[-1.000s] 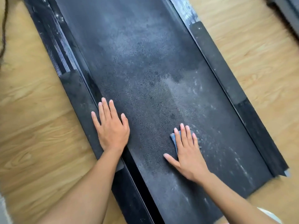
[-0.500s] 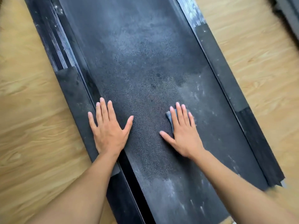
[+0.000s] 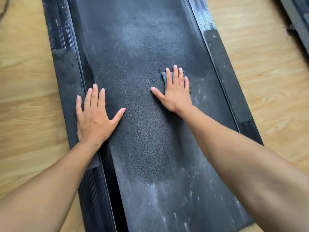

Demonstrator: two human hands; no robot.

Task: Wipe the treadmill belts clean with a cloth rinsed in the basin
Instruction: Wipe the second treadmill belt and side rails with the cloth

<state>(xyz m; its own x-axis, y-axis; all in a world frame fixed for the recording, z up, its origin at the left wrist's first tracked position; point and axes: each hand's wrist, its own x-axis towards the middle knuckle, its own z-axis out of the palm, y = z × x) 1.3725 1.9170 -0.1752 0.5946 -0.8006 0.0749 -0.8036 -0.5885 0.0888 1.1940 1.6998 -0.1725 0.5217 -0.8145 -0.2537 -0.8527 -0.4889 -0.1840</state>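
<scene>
Half the treadmill belt point(image 3: 142, 131), by my reckoning, is wiped: a darker patch runs down its middle between my hands, while pale dusty streaks show at the near end and grey haze farther up. My right hand point(image 3: 176, 92) lies flat on the blue cloth point(image 3: 164, 77), grip spread, straight fingers pressing it onto the belt's right half rather than pinching it. My left hand point(image 3: 94, 119) is likewise spread and holds nothing, bridging the left side rail point(image 3: 66, 77) and the belt's edge.
</scene>
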